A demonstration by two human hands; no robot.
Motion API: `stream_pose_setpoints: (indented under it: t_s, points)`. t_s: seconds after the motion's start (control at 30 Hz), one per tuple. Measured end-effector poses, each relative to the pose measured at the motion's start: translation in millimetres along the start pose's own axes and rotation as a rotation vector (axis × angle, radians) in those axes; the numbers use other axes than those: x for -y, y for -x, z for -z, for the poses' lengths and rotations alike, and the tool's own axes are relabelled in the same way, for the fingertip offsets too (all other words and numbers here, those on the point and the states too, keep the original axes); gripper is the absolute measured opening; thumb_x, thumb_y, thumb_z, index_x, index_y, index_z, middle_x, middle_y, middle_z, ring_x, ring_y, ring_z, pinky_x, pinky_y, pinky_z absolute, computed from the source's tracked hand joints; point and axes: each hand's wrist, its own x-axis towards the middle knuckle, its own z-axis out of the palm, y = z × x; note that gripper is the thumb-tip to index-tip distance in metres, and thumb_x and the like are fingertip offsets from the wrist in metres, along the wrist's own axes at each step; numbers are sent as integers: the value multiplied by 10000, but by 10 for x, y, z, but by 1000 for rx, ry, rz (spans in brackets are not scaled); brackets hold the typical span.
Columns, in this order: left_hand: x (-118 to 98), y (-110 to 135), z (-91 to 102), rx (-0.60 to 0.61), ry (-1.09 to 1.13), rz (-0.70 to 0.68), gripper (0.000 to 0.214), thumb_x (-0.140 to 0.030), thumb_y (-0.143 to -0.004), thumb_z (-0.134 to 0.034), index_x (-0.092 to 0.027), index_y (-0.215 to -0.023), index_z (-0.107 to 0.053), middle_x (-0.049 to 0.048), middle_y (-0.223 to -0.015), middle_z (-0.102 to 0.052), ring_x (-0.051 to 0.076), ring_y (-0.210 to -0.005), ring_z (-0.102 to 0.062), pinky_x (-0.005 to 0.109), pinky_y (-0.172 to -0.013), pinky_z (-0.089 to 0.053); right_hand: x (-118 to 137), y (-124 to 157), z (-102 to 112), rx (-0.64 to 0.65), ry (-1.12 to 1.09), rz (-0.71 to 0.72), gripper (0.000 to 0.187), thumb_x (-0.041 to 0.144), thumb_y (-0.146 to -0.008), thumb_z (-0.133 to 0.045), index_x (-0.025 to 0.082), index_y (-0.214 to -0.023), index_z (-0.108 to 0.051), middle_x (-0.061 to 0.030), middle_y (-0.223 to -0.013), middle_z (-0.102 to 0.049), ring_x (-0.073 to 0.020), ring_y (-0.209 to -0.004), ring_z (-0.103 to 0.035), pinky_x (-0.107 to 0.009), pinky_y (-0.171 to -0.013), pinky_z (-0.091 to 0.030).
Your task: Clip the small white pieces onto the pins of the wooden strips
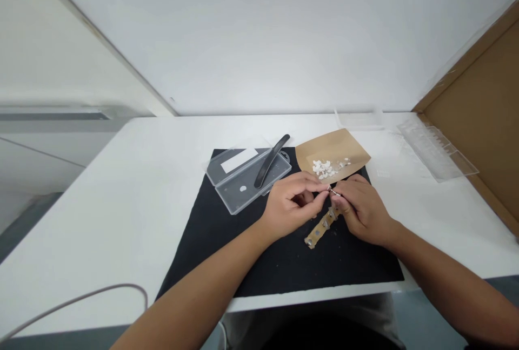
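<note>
My left hand is closed in a pinch above the black mat, thumb and forefinger meeting on something too small to make out. Close against it, my right hand pinches a thin shiny metal piece, whose tip reaches the left fingertips. Below the hands lies a tan strip with several small metallic bits along it; its upper end runs under my right hand. Just beyond the fingers, many small white pieces are heaped on a brown paper sheet.
A black curved file rests across an open clear plastic case to the left. The black mat covers the table's middle. Clear plastic trays stand at right, near a brown panel. A cable crosses the left front.
</note>
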Motion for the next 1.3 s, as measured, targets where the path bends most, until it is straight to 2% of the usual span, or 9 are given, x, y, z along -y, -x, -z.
stream_pose_setpoints:
  t_s: [0.13, 0.27, 0.47, 0.73, 0.9, 1.07, 1.3]
  points:
    - [-13, -40, -21, -46, -54, -75, 72, -115, -875, -780, -146, -924, -822, 71, -788, -748, 117, -661, -710, 175, -534, -530, 17, 1, -23, -11, 98, 28, 269, 208, -1092, -445, 219, -828, -497, 12, -718, -555, -161, -647, -440, -346, -747, -346]
    - [-41, -67, -37, -71, -71, -87, 56, -95, -833, -778, -150, -820, -784, 50, -724, -727, 114, -647, -680, 177, -526, -505, 37, -4, -26, 2, 175, 51, 266, 204, -1087, -446, 217, -827, -501, 3, -726, -567, -167, -657, -441, -350, -753, -344]
    - [-69, -66, -46, -70, -112, -37, 123, -85, -791, -756, -143, -696, -703, 25, -659, -678, 79, -547, -579, 172, -487, -433, 59, -18, -20, 14, 264, 100, 288, 216, -1092, -452, 211, -813, -523, -1, -708, -552, -171, -657, -451, -353, -751, -341]
    - [-103, -58, -30, -29, -52, 91, 225, -80, -752, -732, -154, -604, -579, -5, -610, -595, 71, -529, -489, 179, -466, -351, 99, -28, -7, 46, 253, 120, 288, 211, -1097, -441, 204, -828, -543, -4, -722, -580, -168, -672, -464, -350, -761, -340]
    - [-100, -59, -23, -2, 60, 196, 258, -119, -763, -749, -157, -595, -556, 6, -635, -612, 82, -562, -514, 197, -496, -382, 98, -11, 3, 98, 124, 47, 304, 238, -1111, -409, 214, -820, -496, 6, -723, -549, -164, -662, -443, -346, -741, -323]
    - [-80, -49, -18, 16, 190, 283, 235, -144, -794, -791, -137, -628, -625, 7, -651, -617, 72, -559, -538, 180, -484, -412, 89, -11, 20, 154, -81, -56, 304, 247, -1121, -397, 217, -826, -466, 27, -734, -540, -148, -648, -443, -337, -738, -317]
    - [2, -10, 21, 106, 499, 377, 139, -261, -901, -813, -126, -923, -786, 30, -812, -698, 65, -453, -622, 151, -359, -493, 127, -52, 100, 102, -286, -141, 297, 230, -1129, -407, 225, -846, -493, 46, -711, -520, -141, -666, -479, -316, -728, -349]
